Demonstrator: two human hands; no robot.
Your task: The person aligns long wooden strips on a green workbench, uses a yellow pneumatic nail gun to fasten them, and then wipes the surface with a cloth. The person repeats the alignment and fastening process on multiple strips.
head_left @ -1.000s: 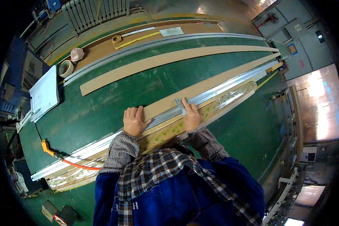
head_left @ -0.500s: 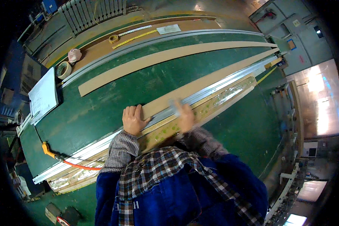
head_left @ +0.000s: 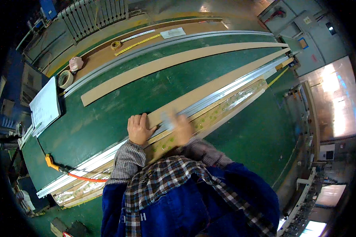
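My left hand [head_left: 138,129] lies flat, fingers forward, on the near end of a long tan strip [head_left: 221,82] and the aluminium rail [head_left: 241,81] beside it, gripping nothing. My right hand [head_left: 182,128] is a motion blur over the same rail, just right of the left hand. A pale smear shows at its fingertips; whether it holds anything is unclear. Under both hands, along the rail's near side, runs a long strip wrapped in clear film [head_left: 241,98]. All of it lies on the green bench [head_left: 106,122].
A second tan strip [head_left: 178,63] and another rail [head_left: 166,42] lie farther back. A yellow tape measure [head_left: 116,44], a tape roll [head_left: 65,79] and papers [head_left: 45,106] sit at the left. An orange tool with a hose [head_left: 51,162] lies near the bench's left end.
My right hand has slid left along the rail toward my left hand and is now blurred. The left hand has stayed in place.
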